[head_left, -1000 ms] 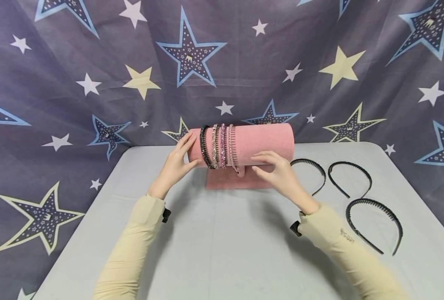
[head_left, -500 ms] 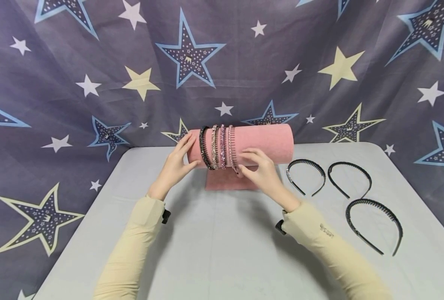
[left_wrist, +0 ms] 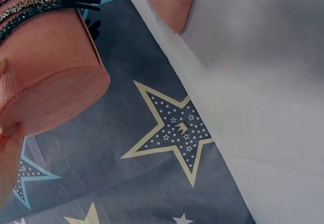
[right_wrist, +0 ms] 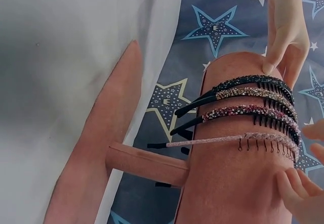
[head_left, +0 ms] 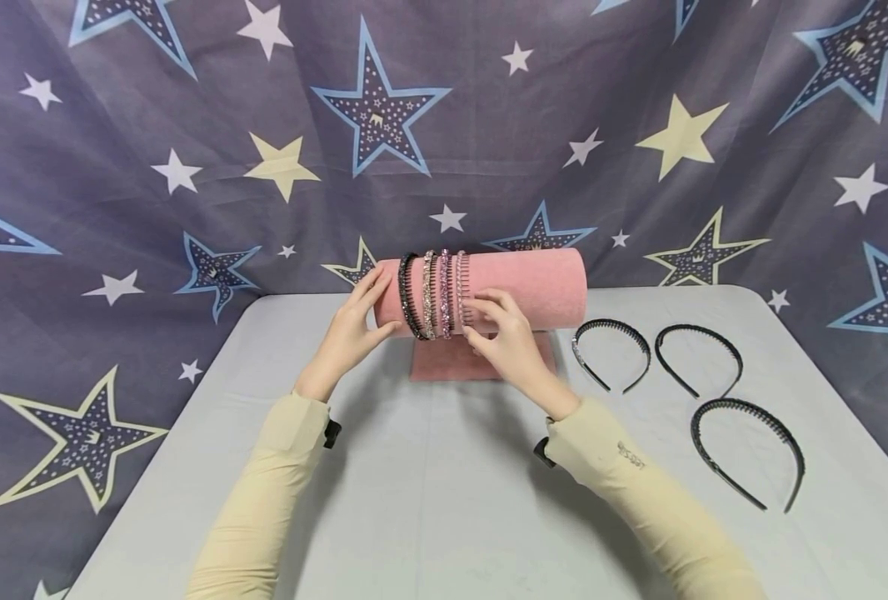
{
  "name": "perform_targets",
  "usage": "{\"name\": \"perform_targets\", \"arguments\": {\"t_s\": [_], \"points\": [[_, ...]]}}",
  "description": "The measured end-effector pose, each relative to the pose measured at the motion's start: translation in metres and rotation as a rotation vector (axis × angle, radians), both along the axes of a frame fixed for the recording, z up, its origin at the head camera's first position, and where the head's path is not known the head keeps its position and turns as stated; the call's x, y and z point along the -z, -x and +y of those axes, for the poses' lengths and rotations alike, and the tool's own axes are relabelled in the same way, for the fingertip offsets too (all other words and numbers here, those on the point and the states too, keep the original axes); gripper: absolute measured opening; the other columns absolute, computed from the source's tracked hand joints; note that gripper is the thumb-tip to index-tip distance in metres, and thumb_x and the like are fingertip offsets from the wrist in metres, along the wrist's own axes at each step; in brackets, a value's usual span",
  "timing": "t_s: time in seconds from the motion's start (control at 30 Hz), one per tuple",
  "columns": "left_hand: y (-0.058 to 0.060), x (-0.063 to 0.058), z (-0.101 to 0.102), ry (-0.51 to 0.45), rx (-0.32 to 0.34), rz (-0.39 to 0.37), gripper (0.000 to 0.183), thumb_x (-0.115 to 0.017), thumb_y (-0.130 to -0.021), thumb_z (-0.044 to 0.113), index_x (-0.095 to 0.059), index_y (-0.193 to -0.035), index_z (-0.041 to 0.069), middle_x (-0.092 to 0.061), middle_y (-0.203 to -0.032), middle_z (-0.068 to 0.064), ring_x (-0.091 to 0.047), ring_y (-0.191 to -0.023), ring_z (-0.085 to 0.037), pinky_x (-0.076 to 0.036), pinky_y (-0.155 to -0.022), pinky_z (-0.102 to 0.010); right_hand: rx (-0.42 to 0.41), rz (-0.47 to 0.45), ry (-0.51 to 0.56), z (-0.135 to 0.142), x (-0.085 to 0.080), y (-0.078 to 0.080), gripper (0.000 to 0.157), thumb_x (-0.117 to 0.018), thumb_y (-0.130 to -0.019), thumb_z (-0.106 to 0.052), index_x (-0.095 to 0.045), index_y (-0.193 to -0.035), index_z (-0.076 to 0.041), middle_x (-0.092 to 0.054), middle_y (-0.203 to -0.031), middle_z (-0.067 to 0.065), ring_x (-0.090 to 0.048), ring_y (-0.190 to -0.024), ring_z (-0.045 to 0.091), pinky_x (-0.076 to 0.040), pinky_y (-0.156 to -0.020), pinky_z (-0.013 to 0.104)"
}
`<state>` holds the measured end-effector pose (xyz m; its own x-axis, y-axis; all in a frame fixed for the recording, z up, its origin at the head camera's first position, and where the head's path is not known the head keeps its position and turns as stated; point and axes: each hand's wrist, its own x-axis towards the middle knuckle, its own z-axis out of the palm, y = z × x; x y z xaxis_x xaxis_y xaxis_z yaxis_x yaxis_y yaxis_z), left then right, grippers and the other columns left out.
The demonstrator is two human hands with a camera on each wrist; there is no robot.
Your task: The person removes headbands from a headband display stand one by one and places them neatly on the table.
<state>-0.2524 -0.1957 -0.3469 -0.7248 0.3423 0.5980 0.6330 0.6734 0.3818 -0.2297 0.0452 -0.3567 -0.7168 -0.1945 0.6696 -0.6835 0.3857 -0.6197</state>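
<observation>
A pink velvet headband stand, a roll on a post and flat base, stands at mid-table. Its left end is held by my left hand, thumb in front and fingers over the top. Round the roll sit a black glittery headband, a gold one, a purple-pink one and a pale pink one. My right hand is at the pale pink headband, its fingers and thumb spread apart. In the right wrist view, those fingertips are beside its toothed part.
Three black toothed headbands lie on the right of the table: one near the stand, one farther right and one closer to the front. Behind the white-covered table hangs a dark star-patterned cloth.
My right hand has moved left along the roll to the pale pink headband, uncovering the nearest loose black headband. My left hand has stayed on the roll's left end.
</observation>
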Motion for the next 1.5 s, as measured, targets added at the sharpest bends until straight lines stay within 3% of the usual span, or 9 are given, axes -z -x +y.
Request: {"name": "perform_targets", "arguments": {"t_s": [0.47,0.8,1.13,1.5], "points": [[-0.001,0.000,0.001,-0.002,-0.014,-0.025,0.070,-0.072,-0.071,0.005,-0.039,-0.133,0.002,-0.031,-0.140,-0.015,-0.031,-0.126,-0.030,-0.030,-0.102,-0.040,-0.001,-0.039,-0.027,-0.009,0.000,0.004,0.034,-0.065,-0.073,0.004,-0.062,-0.107,0.000,-0.044,-0.114,0.016,-0.054,-0.088,0.021,-0.050,-0.076,0.023],[-0.001,-0.001,0.002,0.006,-0.014,-0.028,0.070,-0.072,-0.072,0.005,-0.038,-0.133,0.002,-0.030,-0.140,-0.015,-0.031,-0.126,-0.030,-0.030,-0.102,-0.041,0.045,0.000,-0.060,-0.013,0.000,0.005,0.033,-0.064,-0.071,0.006,-0.063,-0.104,0.000,-0.043,-0.112,0.016,-0.051,-0.090,0.021,-0.049,-0.077,0.022],[-0.001,-0.001,0.002,-0.003,-0.011,-0.026,0.070,-0.072,-0.071,0.004,-0.038,-0.133,0.001,-0.031,-0.139,-0.017,-0.031,-0.126,-0.031,-0.029,-0.102,-0.041,0.112,0.103,-0.132,-0.016,0.002,0.010,0.031,-0.067,-0.071,0.005,-0.065,-0.101,-0.001,-0.045,-0.106,0.015,-0.049,-0.093,0.023,-0.046,-0.080,0.026],[-0.001,-0.001,0.002,-0.005,-0.007,-0.013,0.070,-0.073,-0.071,0.004,-0.039,-0.132,0.000,-0.032,-0.139,-0.017,-0.031,-0.126,-0.031,-0.029,-0.103,-0.040,0.123,0.121,-0.124,-0.013,0.005,0.012,0.029,-0.064,-0.073,0.007,-0.064,-0.101,-0.001,-0.047,-0.107,0.014,-0.054,-0.087,0.019,-0.048,-0.076,0.022]]}}
